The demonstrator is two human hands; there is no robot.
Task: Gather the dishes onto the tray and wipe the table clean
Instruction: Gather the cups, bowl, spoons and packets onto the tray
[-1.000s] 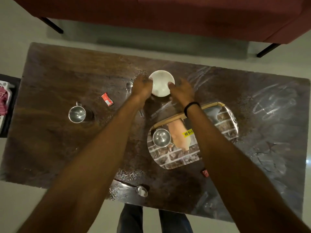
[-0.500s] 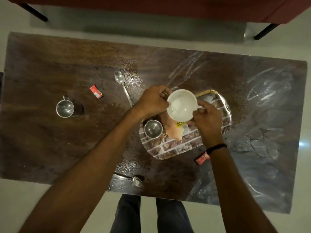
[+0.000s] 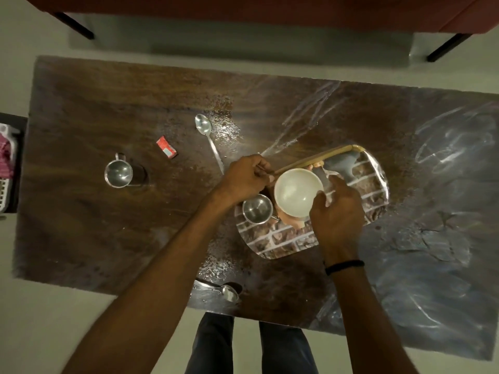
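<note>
A white bowl [image 3: 297, 194] is over the brick-patterned tray [image 3: 280, 240], beside a steel cup [image 3: 256, 210] that stands on the tray. My left hand [image 3: 247, 178] has curled fingers at the bowl's left rim. On the right rim are the thumb and fingers of my right hand [image 3: 337, 211]. Whether the bowl rests on the tray I cannot tell. A second steel cup [image 3: 118, 174] stands on the dark table [image 3: 81, 225] at the left. One spoon [image 3: 208, 136] lies beyond my left hand. Another spoon [image 3: 229, 292] lies at the near edge.
A red wrapper [image 3: 166, 151] lies between the left cup and the far spoon. Crumbs and wet smears [image 3: 224, 125] are scattered around the middle and near edge. A red sofa [image 3: 243, 12] stands beyond the table, a basket [image 3: 5, 171] at the left.
Both hands lifted the white bowl from the far middle of the table and brought it toward me, over the tray beside the steel cup.
</note>
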